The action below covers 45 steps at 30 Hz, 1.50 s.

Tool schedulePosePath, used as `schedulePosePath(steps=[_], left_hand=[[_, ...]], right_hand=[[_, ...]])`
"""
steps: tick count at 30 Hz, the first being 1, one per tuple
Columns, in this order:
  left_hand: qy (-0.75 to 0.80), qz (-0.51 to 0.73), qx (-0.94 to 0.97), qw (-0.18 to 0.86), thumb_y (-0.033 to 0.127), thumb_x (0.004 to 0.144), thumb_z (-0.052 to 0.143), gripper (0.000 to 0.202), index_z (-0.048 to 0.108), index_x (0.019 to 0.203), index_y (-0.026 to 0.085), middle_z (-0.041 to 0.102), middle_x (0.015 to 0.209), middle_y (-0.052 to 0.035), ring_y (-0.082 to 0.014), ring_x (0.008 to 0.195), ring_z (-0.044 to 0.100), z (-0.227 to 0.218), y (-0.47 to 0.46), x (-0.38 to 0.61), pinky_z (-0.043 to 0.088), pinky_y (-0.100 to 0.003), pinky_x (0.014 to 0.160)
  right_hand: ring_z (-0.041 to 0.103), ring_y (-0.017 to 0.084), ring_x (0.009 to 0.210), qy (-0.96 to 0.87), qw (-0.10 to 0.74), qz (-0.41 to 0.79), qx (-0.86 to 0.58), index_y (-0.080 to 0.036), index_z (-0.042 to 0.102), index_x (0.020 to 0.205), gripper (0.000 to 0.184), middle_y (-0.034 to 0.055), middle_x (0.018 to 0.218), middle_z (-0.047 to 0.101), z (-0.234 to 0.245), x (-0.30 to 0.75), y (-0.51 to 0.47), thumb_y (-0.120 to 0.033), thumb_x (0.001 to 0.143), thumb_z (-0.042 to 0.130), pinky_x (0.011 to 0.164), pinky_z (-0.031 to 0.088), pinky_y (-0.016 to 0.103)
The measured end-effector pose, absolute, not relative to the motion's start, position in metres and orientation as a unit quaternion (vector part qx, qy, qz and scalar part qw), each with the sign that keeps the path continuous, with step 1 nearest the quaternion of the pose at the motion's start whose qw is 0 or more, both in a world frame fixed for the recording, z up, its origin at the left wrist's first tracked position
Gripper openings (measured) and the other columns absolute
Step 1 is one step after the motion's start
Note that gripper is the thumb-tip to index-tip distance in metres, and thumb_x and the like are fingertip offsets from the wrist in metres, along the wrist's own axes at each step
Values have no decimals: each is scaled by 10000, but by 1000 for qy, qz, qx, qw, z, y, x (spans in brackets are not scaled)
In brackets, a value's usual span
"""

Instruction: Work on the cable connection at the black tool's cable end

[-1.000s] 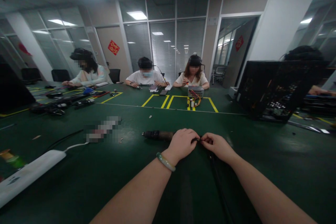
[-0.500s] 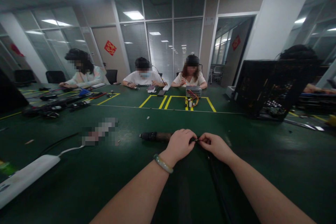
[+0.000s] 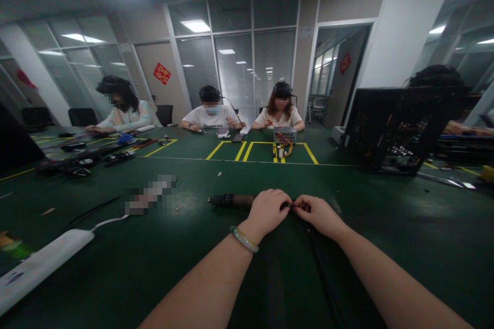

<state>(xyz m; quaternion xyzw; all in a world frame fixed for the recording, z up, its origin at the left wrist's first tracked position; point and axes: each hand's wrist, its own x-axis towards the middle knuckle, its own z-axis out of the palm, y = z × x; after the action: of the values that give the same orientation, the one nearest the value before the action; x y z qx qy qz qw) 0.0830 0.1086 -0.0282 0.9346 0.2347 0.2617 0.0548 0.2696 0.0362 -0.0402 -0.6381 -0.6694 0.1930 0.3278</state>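
My left hand (image 3: 268,211), with a pale green bangle on the wrist, is curled over the near end of a dark cylindrical tool (image 3: 231,200) that lies on the green table (image 3: 386,226). My right hand (image 3: 316,213) is pinched closed right beside it, fingertips meeting the left hand's over a small red and dark part (image 3: 295,205). A black cable (image 3: 320,272) runs from under the hands toward me. What the fingers pinch is too small to name.
A white power strip (image 3: 42,262) with a cable lies at the near left. A black open computer case (image 3: 401,131) stands at the right. Three people sit at the far side; a power supply with coloured wires (image 3: 284,140) sits inside yellow tape marks. Tools clutter the far left.
Both hands stay together at the tool's end; only the fingertips shift slightly. The view has drifted a little.
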Motion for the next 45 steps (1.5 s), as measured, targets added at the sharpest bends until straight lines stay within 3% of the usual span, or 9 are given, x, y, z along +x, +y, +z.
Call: schedulePosePath(steps=[18, 38, 45], left_hand=[[255, 231, 938, 35, 266, 860, 619, 115, 613, 969, 231, 617, 1015, -8, -191, 964, 541, -25, 104, 84, 419, -329, 848], [261, 244, 933, 29, 267, 888, 566, 82, 633, 932, 248, 629, 977, 3, -191, 933, 538, -28, 105, 86, 408, -327, 820], [262, 243, 934, 29, 258, 895, 555, 83, 631, 925, 245, 627, 975, 9, -183, 925, 535, -27, 106, 85, 404, -323, 812]], right_hand=[[585, 159, 691, -678, 304, 153, -652, -243, 672, 868, 121, -20, 774, 681, -36, 261, 35, -300, 828, 572, 607, 388, 261], [629, 187, 773, -656, 312, 202, -657, -240, 679, 946, 188, 13, 873, 715, -31, 264, 32, -361, 827, 597, 666, 433, 280], [627, 175, 752, -649, 311, 212, -661, -227, 676, 850, 164, -3, 834, 708, -31, 265, 33, -357, 837, 576, 652, 427, 272]])
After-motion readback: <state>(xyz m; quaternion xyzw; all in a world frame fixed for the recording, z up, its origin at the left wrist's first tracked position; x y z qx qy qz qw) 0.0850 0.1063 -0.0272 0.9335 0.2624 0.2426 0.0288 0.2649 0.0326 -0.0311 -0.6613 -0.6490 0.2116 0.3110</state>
